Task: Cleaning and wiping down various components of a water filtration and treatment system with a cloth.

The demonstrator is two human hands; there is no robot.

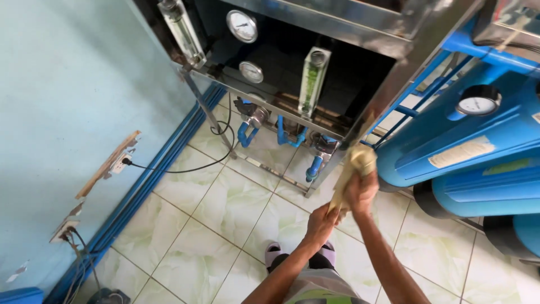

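A yellowish cloth [355, 163] is pressed against the corner post of a steel-framed water machine [388, 95]. My right hand [363, 191] grips the cloth just below its bunched top. My left hand [322, 222] holds the cloth's lower hanging end. Both arms reach up from the bottom of the head view. The machine's black panel carries two round gauges [242, 26] and clear flow meters [313, 79].
Blue filter tanks [478, 152] with a gauge [477, 104] stand at the right. Blue pipes and valves [289, 138] sit under the panel. A black cable [185, 168] runs to a wall socket [117, 164] on the pale blue wall. My feet in sandals [274, 251] stand on green-white tiles.
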